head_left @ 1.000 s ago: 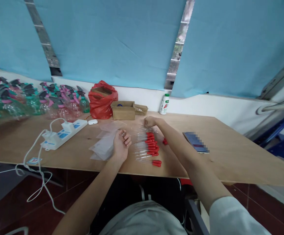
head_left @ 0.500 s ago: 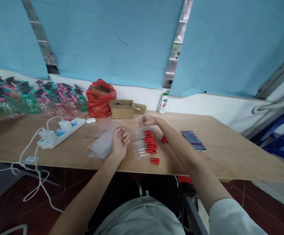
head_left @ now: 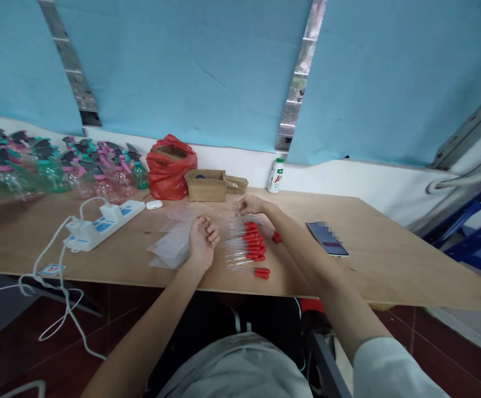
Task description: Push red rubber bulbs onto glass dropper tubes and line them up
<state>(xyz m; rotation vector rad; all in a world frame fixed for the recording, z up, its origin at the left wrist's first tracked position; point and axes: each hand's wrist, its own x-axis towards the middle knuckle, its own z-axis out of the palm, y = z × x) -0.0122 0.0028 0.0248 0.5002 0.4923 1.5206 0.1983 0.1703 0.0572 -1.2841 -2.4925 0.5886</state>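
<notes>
At twelve o'clock from capped droppers (head_left: 257, 241), right hand (head_left: 250, 204) is half-curling; at nine, left hand (head_left: 203, 239) likewise, holds unclear; bare tubes (head_left: 255, 219), loose caps (head_left: 276, 236) seemingly remaining.

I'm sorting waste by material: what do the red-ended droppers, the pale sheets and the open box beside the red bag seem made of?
Droppers: clear, bright-streaked shafts suggest glass or hard plastic; red ends, opaque and rounded, perhaps rubber.
Sheets: likely plastic film, thin and translucent, layers showing through.
Box: probably cardboard, plain brown and matte.
</notes>
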